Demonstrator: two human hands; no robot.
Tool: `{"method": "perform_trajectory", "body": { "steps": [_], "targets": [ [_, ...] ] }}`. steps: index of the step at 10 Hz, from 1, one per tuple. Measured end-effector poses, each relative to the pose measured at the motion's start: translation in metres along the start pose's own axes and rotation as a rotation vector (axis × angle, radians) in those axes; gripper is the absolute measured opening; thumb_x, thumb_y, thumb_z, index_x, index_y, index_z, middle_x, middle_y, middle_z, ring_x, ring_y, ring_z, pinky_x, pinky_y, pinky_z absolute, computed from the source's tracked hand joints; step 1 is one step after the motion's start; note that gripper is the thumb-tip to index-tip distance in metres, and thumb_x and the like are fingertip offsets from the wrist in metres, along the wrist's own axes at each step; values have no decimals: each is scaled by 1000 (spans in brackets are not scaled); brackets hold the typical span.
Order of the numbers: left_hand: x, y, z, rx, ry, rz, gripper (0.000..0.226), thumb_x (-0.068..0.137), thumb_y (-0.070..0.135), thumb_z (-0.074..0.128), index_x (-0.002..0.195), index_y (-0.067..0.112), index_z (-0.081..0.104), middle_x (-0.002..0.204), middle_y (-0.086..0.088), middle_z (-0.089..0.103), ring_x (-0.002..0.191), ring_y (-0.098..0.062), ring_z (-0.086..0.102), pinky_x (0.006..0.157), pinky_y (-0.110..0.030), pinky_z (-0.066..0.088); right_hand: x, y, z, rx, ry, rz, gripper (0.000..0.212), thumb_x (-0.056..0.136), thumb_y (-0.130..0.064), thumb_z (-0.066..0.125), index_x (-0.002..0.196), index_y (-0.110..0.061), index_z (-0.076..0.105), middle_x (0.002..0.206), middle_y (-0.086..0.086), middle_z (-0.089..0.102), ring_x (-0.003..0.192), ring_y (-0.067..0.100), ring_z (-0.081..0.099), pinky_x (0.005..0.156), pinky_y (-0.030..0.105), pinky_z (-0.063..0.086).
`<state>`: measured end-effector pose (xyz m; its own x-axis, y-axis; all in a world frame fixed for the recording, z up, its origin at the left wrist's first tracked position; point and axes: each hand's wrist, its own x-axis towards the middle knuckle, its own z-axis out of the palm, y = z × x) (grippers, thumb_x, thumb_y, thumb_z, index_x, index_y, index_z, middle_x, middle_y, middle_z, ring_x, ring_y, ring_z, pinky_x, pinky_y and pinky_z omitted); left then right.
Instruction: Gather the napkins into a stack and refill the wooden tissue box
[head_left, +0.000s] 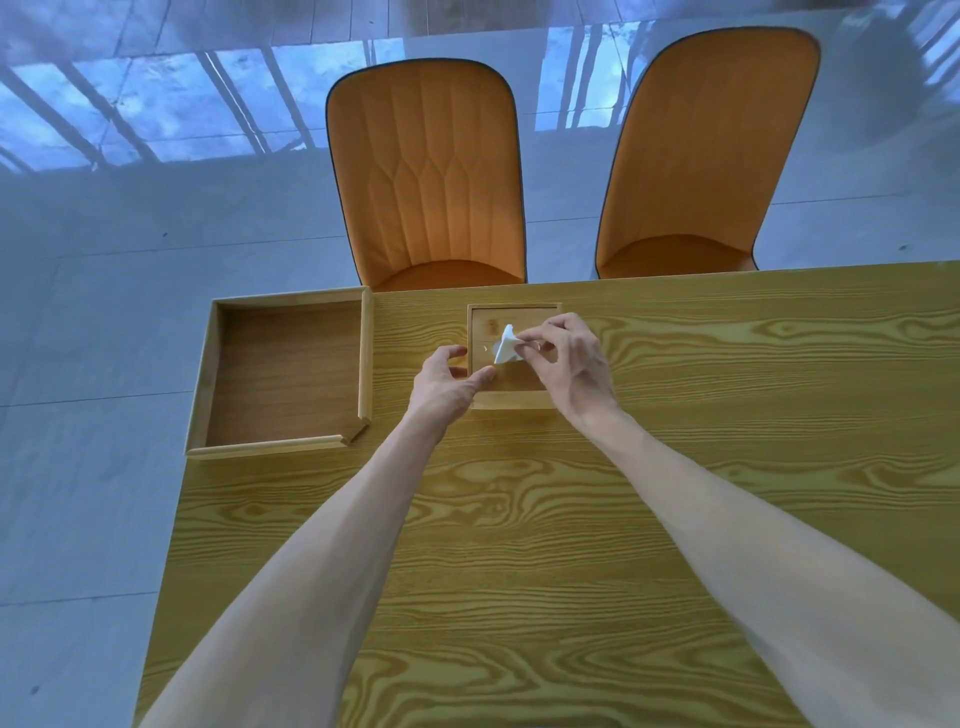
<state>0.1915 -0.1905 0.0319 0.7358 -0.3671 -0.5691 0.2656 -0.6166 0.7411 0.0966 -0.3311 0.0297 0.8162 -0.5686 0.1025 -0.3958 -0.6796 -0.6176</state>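
A small square wooden tissue box (511, 400) stands near the table's far edge, its lid on. From the slot in the lid a white napkin (506, 349) sticks up as a pointed tuft. My right hand (569, 364) pinches the napkin's right side between thumb and fingers above the lid. My left hand (449, 382) rests against the box's left side, thumb on the lid's front left part, fingers curled at its left edge. The rest of the napkins are hidden inside the box.
A large shallow wooden tray (366, 358) lies at the table's far left corner, nothing in it. Two orange chairs (431, 176) stand behind the wooden table (519, 545). The table's left edge runs close beside the tray.
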Motion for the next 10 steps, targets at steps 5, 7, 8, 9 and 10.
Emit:
{"method": "perform_trajectory", "body": {
  "steps": [5, 7, 8, 9, 10],
  "targets": [
    [0, 0, 0, -11, 2, -18, 63, 85, 32, 75, 140, 22, 48, 116, -1, 58, 97, -18, 60, 90, -40, 55, -16, 5, 7, 250, 192, 29, 18, 92, -20, 68, 106, -10, 76, 104, 8, 64, 73, 8, 62, 74, 28, 60],
    [-2, 0, -1, 40, -10, -8, 61, 87, 38, 72, 140, 22, 47, 118, -2, 61, 96, -18, 61, 87, -38, 54, -17, -1, 1, 333, 175, 146, 29, 101, -30, 52, 122, -12, 61, 105, 2, 66, 91, 9, 61, 76, 4, 45],
    [-7, 2, -5, 149, -17, 38, 58, 90, 42, 66, 141, 22, 46, 125, -4, 63, 98, -19, 63, 93, -40, 52, -15, 2, -4, 239, 161, 202, 29, 102, -33, 48, 120, -14, 60, 107, 3, 67, 94, 13, 61, 83, 28, 52],
    [-15, 8, -12, 377, -22, 70, 55, 93, 45, 59, 142, 24, 45, 126, -3, 64, 108, -23, 63, 97, -45, 50, -19, 0, -15, 147, 99, 231, 27, 102, -33, 47, 115, -14, 59, 106, 4, 68, 93, 17, 63, 73, 30, 51],
    [-22, 19, -20, 646, -60, 78, 53, 94, 50, 53, 141, 27, 45, 125, -2, 65, 113, -25, 61, 96, -44, 50, -17, 0, -31, -36, -65, 223, 31, 101, -36, 46, 120, -16, 58, 110, 3, 69, 94, 21, 66, 68, 30, 51]
  ]
}}
